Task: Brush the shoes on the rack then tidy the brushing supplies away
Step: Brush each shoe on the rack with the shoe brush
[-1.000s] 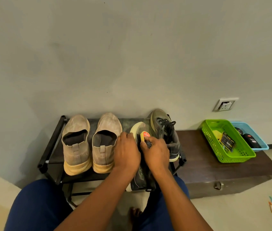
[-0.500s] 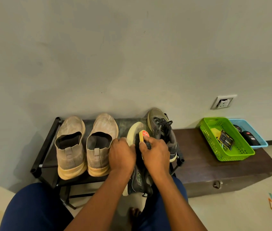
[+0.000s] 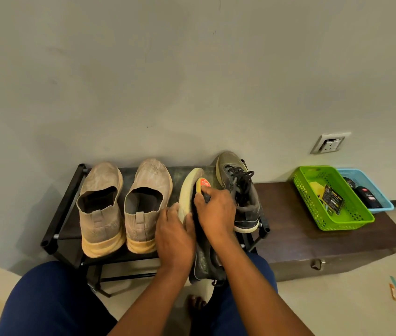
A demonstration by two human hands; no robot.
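A dark sneaker [image 3: 204, 260] lies tipped on its side at the rack's front, its pale sole [image 3: 188, 187] turned left. My left hand [image 3: 174, 236] grips that sole edge, thumb over it. My right hand [image 3: 215, 212] grips a wooden shoe brush [image 3: 202, 185] with a red label and presses it on the sneaker's upper. Its mate, a grey laced sneaker [image 3: 240, 192], stands just right of my hands. Two beige slip-on shoes [image 3: 102, 207] [image 3: 147, 202] stand on the black shoe rack [image 3: 63, 209] to the left.
A dark wooden bench [image 3: 313, 241] adjoins the rack on the right. On it stand a green basket [image 3: 352, 223] with a card and cloth and a blue basket [image 3: 383, 204] with polish tins. Small items lie on the floor at far right. My knees are below.
The right hand with the brush has shifted slightly along the sneaker's upper. The left hand slid lower on the sole. The view moved a little.
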